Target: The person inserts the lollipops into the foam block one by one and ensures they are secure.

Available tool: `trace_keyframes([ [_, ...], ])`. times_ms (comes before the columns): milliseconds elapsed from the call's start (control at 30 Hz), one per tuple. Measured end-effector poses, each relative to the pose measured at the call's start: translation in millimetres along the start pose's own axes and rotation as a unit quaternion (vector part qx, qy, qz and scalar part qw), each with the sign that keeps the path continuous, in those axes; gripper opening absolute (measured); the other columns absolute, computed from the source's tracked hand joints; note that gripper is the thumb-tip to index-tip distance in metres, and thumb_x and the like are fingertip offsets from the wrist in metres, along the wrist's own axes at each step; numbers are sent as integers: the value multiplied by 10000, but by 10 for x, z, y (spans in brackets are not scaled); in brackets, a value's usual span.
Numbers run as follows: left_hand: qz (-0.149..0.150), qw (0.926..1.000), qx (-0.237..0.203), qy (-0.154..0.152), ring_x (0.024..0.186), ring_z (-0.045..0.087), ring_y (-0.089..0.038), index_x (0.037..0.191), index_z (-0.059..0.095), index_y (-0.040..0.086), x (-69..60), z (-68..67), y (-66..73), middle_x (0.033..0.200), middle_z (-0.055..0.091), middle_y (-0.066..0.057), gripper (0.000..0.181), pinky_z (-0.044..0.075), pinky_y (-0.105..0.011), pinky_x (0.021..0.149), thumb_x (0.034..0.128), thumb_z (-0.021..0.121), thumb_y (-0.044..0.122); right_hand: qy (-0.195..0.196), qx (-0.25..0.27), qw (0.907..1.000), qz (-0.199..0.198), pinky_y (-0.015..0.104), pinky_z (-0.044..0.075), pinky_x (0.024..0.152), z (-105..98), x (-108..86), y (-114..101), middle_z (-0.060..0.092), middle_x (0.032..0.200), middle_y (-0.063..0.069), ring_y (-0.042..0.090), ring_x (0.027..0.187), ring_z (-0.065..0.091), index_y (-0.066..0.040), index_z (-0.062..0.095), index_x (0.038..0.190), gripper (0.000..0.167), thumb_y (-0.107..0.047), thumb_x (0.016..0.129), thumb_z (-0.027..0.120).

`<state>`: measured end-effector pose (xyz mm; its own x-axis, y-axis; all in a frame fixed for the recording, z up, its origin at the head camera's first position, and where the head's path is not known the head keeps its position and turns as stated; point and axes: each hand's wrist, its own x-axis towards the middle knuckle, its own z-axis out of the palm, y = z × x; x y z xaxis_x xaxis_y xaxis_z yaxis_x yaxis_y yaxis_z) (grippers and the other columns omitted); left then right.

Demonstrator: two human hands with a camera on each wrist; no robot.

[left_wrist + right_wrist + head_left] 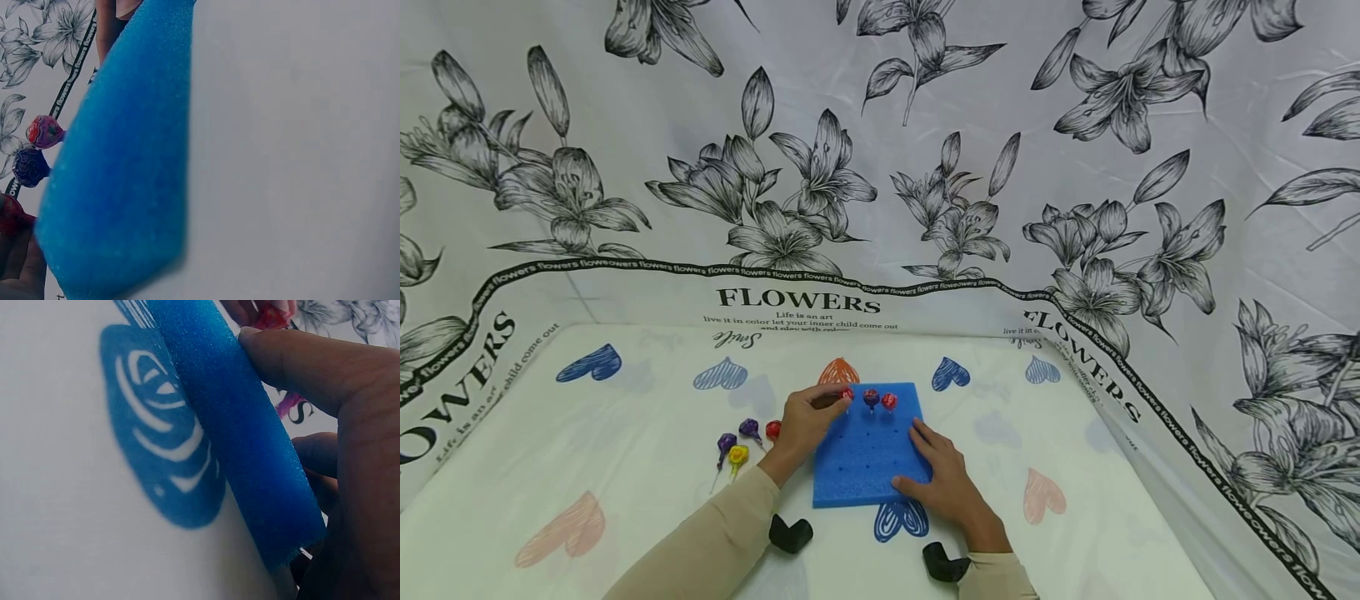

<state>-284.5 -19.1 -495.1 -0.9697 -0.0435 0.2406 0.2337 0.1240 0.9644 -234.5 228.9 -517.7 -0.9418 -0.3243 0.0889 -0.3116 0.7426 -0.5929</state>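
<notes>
Near the far left corner of a blue foam board [868, 454], my left hand [805, 427] pinches a red-wrapped lollipop [847, 395]. Whether its stick is in the foam is hidden. Beside it, a purple lollipop [870, 397] and a red-and-pink lollipop [889, 402] stand upright in the board, also visible in the left wrist view. Small holes dot the rest of its top. My right hand [943, 479] rests at the board's right side, fingers fairly straight along the edge. In the right wrist view its thumb [294, 359] lies over the board's upper edge.
Left of the board lie two purple lollipops [726, 443], a yellow lollipop [738, 455] and a red lollipop [773, 430], partly behind my left hand. A heart-printed cloth [647, 450] covers the table. Behind hangs a flower-printed curtain [880, 217]. Black devices [791, 533] sit at both wrists.
</notes>
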Motion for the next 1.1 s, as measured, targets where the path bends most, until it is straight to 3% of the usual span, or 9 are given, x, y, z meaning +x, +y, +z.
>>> trace_keyframes([
  [633,128,9999,-30,-58,965,655,-240,1129,693,-16,-11,21,-76,1011,704,-94,270,543,-316,829,877,718,77,-73,20,9999,87,666,221,1049,-13,4,-11,228,1576,13,363,1416,176,-131,352,1504,884,-589,809,651],
  [933,80,9995,296,-18,999,635,-212,1157,684,14,1,-2,-26,1045,690,-58,293,527,-352,871,877,723,93,-125,51,9998,134,671,224,1044,-5,9,-14,226,1576,13,367,1415,177,-133,345,1507,887,-595,811,645],
  [1100,24,9998,209,2,1057,623,-253,1168,675,16,8,-24,18,1110,673,-103,312,517,-373,888,873,730,98,-90,11,9999,83,669,231,1043,-5,2,-3,227,1576,15,365,1413,183,-126,349,1505,891,-603,811,641],
])
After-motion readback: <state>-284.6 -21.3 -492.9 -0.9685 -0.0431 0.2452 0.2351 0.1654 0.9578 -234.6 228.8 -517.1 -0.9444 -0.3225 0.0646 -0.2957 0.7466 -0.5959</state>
